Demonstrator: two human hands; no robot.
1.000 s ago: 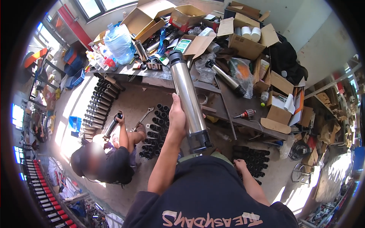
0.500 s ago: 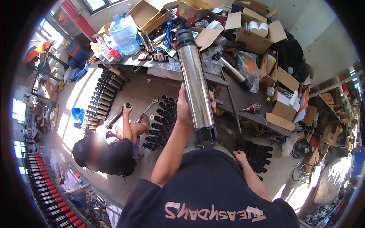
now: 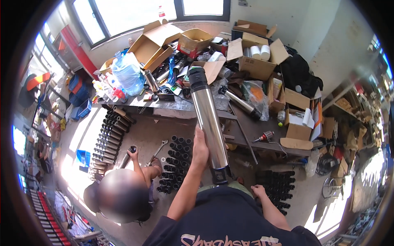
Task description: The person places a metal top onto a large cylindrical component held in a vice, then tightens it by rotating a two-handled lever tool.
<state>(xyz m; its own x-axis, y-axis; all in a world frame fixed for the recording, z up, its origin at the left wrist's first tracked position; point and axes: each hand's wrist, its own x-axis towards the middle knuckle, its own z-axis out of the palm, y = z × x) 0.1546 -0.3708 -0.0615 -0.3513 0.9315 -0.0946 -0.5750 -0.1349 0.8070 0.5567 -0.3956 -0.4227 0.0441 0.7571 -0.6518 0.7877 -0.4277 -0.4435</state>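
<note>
A shiny steel submersible pump (image 3: 208,123) with black end pieces stands tilted in front of me. My left hand (image 3: 200,149) wraps round its lower half, the thumb side in view and the fingertips hidden behind it. The lower black end has an open frame and hangs just above my shirt. Down by my right side is my right hand (image 3: 258,191), its fingers curled with nothing visible in them. Beside that hand, several black fittings (image 3: 279,186) are grouped on the floor.
A cluttered workbench (image 3: 180,111) runs ahead, with cardboard boxes (image 3: 256,67), bottles and another steel pump (image 3: 240,101). A co-worker (image 3: 123,192) sits low at the left, gripping a tube (image 3: 124,161). Black cylinders (image 3: 176,164), a wrench (image 3: 159,148) and rows of steel tubes (image 3: 108,139) are on the floor.
My view has tilted up, showing more of the bench and window. The pump, still in my left hand, appears lower. The co-worker's head has come lower and nearer in the picture.
</note>
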